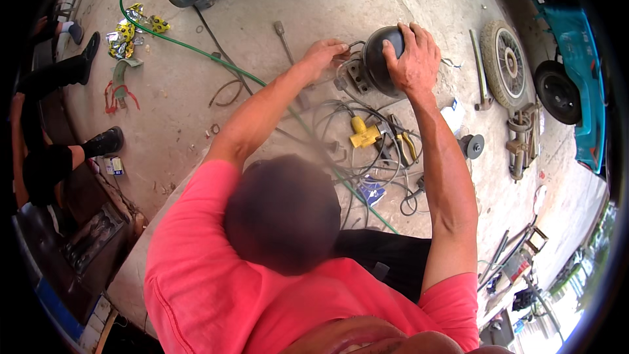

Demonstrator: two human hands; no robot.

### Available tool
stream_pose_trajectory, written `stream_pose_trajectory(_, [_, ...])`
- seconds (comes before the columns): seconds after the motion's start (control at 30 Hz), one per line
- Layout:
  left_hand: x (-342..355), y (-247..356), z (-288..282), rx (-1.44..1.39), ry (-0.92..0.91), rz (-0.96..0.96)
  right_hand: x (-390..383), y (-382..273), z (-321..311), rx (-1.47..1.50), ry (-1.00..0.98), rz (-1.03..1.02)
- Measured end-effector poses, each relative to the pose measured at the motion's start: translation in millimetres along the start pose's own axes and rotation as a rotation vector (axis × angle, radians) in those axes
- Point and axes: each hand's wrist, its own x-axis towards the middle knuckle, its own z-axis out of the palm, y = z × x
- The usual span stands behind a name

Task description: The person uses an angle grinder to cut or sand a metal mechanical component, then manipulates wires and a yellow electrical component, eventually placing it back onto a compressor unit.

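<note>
A black domed metal unit [383, 59], which looks like a compressor, lies on its side on the concrete, with a thin bent tube and a bracket at its left end. My right hand [416, 59] is wrapped over its top, thumb and fingers spread around the dome. At the unit's left end, beside the thin tube, my left hand [326, 56] has its fingers closed together; what they hold is too small to make out. Nearer me lie a yellow-headed tool [364, 133], pliers with yellow handles [407, 144] and a tangle of grey cable [367, 174].
A green hose [196, 50] crosses the floor. To the right are a spoked wheel [508, 62], a metal bar [480, 72] and a teal vehicle [586, 72]. A dark, blurred round shape [282, 213] covers the area before my chest. Another person's legs [59, 78] extend in at left.
</note>
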Motion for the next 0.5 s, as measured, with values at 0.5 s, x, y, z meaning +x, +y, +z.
stream_pose_trajectory(0.5, [3.3,-1.4,0.5,-0.137,0.027,0.013,-2.3,6.2,5.3,-0.005,-0.009,0.011])
